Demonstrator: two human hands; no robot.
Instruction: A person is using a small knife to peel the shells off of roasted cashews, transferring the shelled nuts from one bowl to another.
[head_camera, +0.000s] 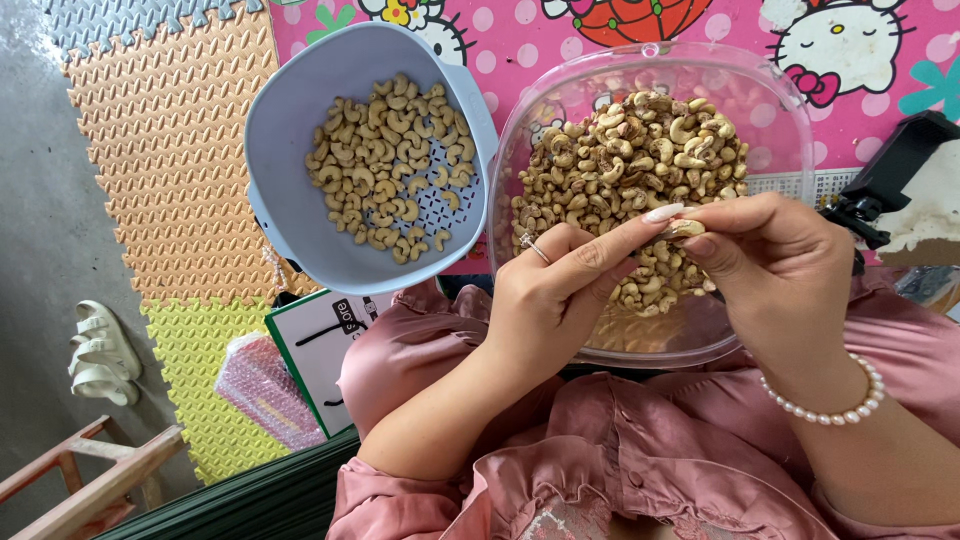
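Note:
Both my hands meet over a clear plastic bowl (780, 110) heaped with unpeeled cashew nuts (630, 160). My right hand (780, 270) pinches a single cashew (684, 229) between thumb and fingers. My left hand (560, 290), with a ring on one finger, touches the same nut with its long-nailed fingertip. To the left stands a pale blue colander bowl (290, 130) holding several pale peeled cashews (390, 160). A pearl bracelet sits on my right wrist.
A pink cartoon-print mat (520, 40) lies under the bowls, beside orange and yellow foam floor tiles (170, 150). White sandals (100, 355) lie on the grey floor at left. A bubble-wrap roll (262, 390), a white box (325, 340) and a wooden frame (90, 480) are nearby.

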